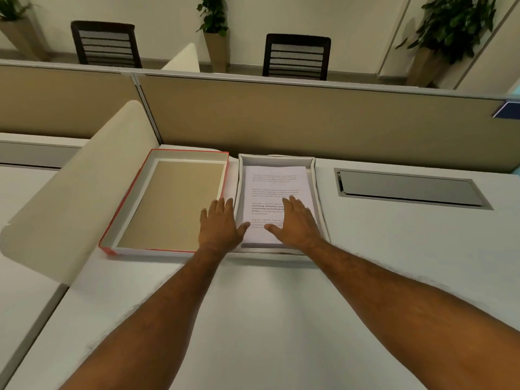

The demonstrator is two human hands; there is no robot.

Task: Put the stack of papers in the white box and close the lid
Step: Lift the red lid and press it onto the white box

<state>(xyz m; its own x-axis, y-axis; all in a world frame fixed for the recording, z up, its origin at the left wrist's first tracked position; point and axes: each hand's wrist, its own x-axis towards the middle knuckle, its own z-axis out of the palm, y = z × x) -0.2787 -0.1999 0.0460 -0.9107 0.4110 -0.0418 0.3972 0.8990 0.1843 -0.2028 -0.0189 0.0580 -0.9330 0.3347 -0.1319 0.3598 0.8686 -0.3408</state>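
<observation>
Lying flat in the white box (319, 192) — printed stack of papers (274, 184), fingers (292, 204) spread.

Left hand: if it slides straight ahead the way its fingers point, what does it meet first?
Probably the lid's right rim, beside the white box; the left hand already overlaps it, though its height is unclear.

— Anything readable on the white printed top sheet of the paper stack (274, 192)?
— Paragraphs of small print, some bold, too blurred to read. No other labels anywhere.
</observation>
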